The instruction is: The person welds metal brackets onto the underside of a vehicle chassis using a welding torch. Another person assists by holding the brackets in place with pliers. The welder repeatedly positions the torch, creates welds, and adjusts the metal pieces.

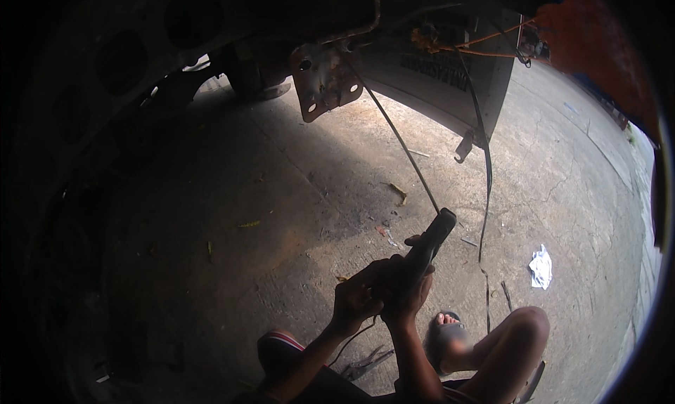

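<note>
My right hand [416,296] is wrapped round a black welding electrode holder [430,241], which points up and away from me. A long thin welding rod [399,138] runs from its tip up to a rusty metal bracket [325,84] under the vehicle; whether the rod's far end touches the metal, I cannot tell. Close against the right hand, my left hand [358,296] is closed at the lower end of the holder. Shadow hides just what its fingers grip. A dark cable [351,339] trails down below the hands.
A grey mud flap [436,81] hangs behind the bracket, with orange cord [485,53] and a dark strap [487,179] dangling to the ground. A plier-like tool [367,364] lies by my legs. White crumpled paper [541,267] and dry leaves [398,194] lie on concrete.
</note>
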Available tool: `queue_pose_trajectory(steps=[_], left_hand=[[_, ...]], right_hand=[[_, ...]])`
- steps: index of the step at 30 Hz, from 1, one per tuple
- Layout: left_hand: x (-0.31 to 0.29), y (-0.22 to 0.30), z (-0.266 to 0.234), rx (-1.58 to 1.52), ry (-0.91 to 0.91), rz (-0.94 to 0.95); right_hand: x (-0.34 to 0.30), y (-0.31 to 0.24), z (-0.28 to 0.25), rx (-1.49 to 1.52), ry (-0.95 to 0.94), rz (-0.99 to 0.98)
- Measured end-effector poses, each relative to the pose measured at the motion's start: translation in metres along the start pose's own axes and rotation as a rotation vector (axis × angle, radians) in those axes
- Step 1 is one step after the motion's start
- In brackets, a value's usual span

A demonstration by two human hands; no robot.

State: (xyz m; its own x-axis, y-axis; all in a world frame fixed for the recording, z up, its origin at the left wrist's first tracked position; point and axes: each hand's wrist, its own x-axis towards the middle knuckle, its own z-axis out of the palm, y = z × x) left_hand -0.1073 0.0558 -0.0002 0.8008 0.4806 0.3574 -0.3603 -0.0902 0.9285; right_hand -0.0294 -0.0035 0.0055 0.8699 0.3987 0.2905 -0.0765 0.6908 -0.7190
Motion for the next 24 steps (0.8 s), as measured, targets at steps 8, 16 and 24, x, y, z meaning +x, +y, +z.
queue_pose_trajectory(steps=[8, 16, 24], left_hand=[[-0.002, -0.008, -0.003, -0.067, -0.024, -0.016], [-0.006, -0.02, -0.002, -0.194, -0.017, -0.013], [-0.009, -0.022, -0.002, -0.357, -0.05, -0.02]], right_hand=[[0.001, 0.002, -0.001, 0.042, -0.008, -0.005], [0.0, 0.007, -0.011, -0.307, -0.023, -0.252], [-0.006, 0.005, -0.023, -0.45, -0.039, -0.321]])
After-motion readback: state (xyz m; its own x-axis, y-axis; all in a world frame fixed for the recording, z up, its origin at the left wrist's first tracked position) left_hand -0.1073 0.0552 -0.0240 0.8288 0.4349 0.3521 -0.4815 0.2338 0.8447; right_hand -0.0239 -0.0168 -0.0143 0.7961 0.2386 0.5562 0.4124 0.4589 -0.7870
